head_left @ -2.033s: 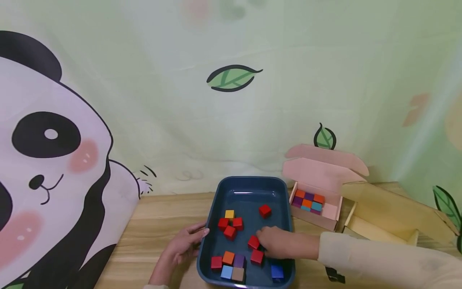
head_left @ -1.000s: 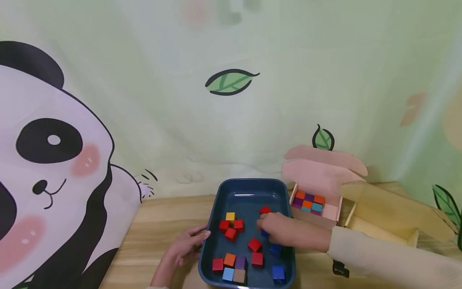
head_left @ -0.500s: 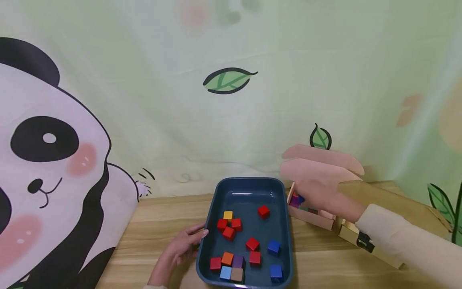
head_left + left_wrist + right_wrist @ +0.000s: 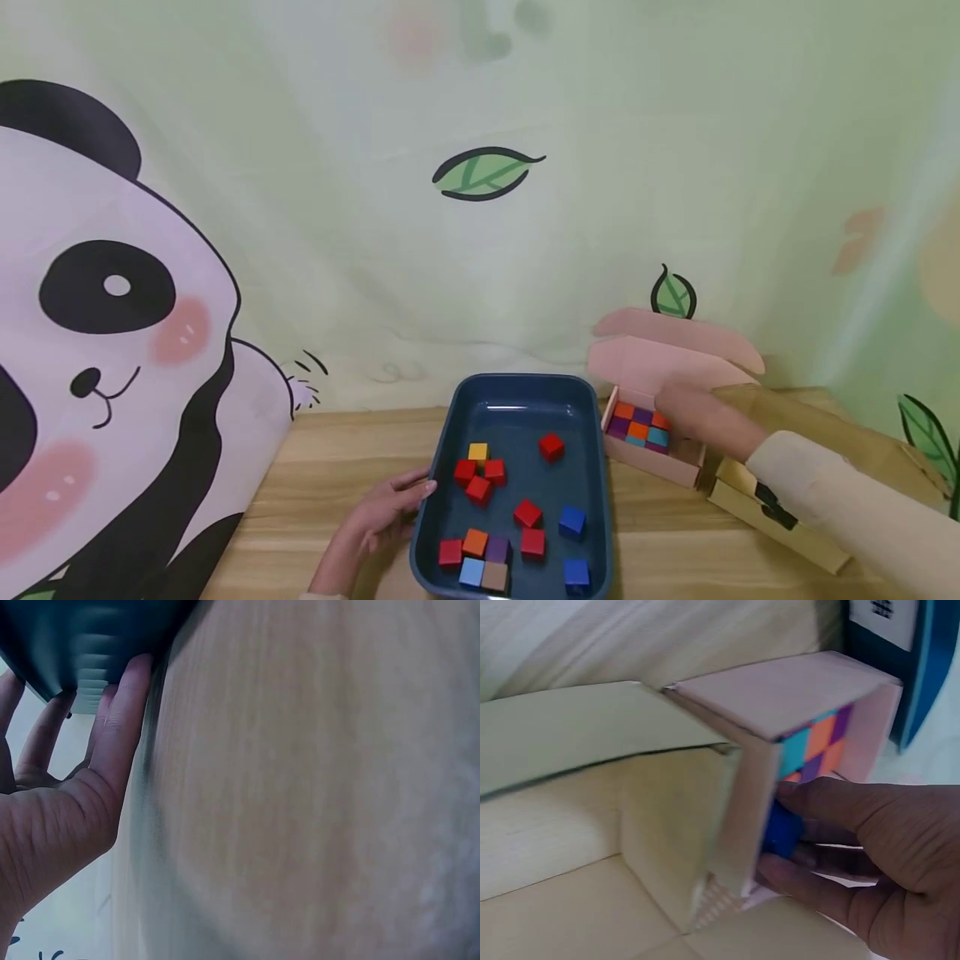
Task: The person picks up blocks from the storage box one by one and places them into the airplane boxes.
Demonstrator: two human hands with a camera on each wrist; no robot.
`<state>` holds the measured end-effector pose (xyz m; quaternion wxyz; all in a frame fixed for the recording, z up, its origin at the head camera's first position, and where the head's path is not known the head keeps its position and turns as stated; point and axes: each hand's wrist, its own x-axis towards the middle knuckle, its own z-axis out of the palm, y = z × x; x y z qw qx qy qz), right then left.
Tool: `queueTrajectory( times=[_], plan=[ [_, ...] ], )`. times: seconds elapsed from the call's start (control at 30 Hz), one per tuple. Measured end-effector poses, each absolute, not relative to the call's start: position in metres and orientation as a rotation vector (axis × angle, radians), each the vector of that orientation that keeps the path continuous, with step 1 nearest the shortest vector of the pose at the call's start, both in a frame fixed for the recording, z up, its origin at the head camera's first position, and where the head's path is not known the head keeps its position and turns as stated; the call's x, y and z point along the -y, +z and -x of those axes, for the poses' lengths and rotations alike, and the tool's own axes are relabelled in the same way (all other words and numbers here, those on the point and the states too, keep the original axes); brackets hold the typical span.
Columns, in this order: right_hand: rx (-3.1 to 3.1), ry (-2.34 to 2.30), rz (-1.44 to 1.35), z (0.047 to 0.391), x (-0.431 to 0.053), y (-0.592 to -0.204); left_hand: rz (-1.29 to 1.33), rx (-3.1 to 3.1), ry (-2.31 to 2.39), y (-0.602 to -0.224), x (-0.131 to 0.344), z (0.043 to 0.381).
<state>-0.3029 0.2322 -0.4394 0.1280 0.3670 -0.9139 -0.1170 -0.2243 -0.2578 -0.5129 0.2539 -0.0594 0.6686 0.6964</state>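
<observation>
1. Fingers of the right hand are clamped on a blue cube, thumb on one side and fingertips on the other; only part of the cube shows between them.
2. That cube is at the mouth of the pink box, close beside the edge of its wall; whether it touches anything below the fingertips, I cannot tell.
3. Just past the right fingertips, inside the pink box, orange, purple and turquoise cubes sit side by side.
4. Behind the right fingers, the pink lid is raised.
5. On the wrist side of those fingers, an open cardboard box stands next to the pink one, partly covered by the sleeve.
6. The left hand has its fingers straight and mostly apart, tips touching the outside of the blue tray, thumb at the rim.
7. Inside the tray, just past the left thumb, a yellow cube sits with three red cubes.
8. Farther across from the left fingers are three more red cubes and two loose blue cubes.
</observation>
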Motion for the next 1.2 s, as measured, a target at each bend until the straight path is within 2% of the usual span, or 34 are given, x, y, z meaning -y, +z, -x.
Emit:
queueTrajectory(
  times=[0.23,0.5,0.87,1.03,1.2],
  plan=[
    [2.5,-0.384,-1.049,0.306,-0.24,-0.464,0.159,-1.81,1.918,-0.512,0.257,0.224],
    [2.571,-0.383,-1.002,0.301,-0.238,-0.472,0.16,-1.805,1.919,-0.514,0.255,0.223],
    [2.666,-0.156,-0.962,0.304,-0.243,-0.474,0.198,-1.839,1.875,-0.514,0.258,0.226],
    [2.623,-0.078,-0.999,0.298,-0.225,-0.464,0.174,-1.837,1.876,-0.512,0.256,0.227],
    [2.535,0.107,-1.186,0.276,-0.181,-0.444,0.181,-1.821,1.878,-0.512,0.256,0.226]
  ],
)
